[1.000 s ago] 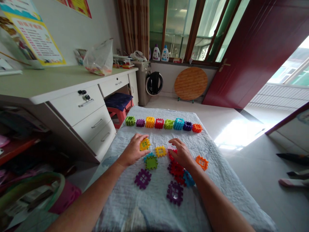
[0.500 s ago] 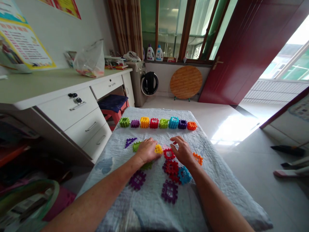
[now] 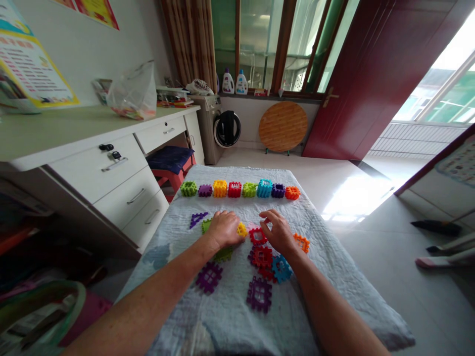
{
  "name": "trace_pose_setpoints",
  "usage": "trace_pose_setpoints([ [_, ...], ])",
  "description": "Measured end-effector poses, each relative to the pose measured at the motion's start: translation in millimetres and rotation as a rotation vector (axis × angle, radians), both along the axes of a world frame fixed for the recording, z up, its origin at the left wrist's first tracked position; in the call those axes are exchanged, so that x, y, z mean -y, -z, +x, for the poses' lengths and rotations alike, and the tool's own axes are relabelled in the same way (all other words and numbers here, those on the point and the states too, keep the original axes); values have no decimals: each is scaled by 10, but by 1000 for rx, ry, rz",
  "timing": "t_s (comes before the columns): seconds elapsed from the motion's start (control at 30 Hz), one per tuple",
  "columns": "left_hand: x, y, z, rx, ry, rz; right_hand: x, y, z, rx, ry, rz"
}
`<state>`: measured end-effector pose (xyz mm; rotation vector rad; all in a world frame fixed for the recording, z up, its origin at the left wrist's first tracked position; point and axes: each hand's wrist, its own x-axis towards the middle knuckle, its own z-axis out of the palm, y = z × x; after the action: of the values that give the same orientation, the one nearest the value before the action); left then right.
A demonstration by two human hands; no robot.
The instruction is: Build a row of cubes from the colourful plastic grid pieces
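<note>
My left hand (image 3: 224, 229) is palm down over the cloth, its fingers curled round a yellow plastic interlocking piece (image 3: 242, 229) that shows beside the thumb. Parts of green pieces (image 3: 222, 254) stick out from under this hand. My right hand (image 3: 276, 230) hovers with thumb and fingers apart and nothing between them. Just left of it lies a red square frame piece (image 3: 257, 236). Nearer me are another red piece (image 3: 262, 256), a blue piece (image 3: 281, 268) and purple window pieces (image 3: 259, 294). An orange piece (image 3: 302, 243) lies right of my right wrist.
A row of assembled coloured cubes (image 3: 234, 189) stands along the far part of the cloth-covered table (image 3: 178, 316). A purple triangle piece (image 3: 198, 219) lies at the left. A white desk (image 3: 122, 173) and a stool (image 3: 170, 160) stand to the left, a washing machine (image 3: 208, 128) behind.
The whole view has shifted slightly. Both hands stay almost in place among the same pieces, with my left fingers a little more drawn together.
</note>
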<state>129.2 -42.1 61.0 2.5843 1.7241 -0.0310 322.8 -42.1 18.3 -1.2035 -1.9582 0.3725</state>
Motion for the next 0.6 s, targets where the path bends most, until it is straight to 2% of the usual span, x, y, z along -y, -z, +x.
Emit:
trace_pose_setpoints([
  [0.13,8,-8,14,-29,58,24,0,20,6,-18,4,1],
  [0.27,-132,-19,-179,36,108,116,-9,42,28,-43,2,-3],
  [0.33,-319,-76,-365,108,83,189,-15,54,32,-49,-2,-11],
  [0.43,-722,-208,-674,187,31,254,-16,64,29,-50,-10,-21],
  [0.6,-1370,-339,-988,186,45,191,-11,63,38,-49,6,-40],
])
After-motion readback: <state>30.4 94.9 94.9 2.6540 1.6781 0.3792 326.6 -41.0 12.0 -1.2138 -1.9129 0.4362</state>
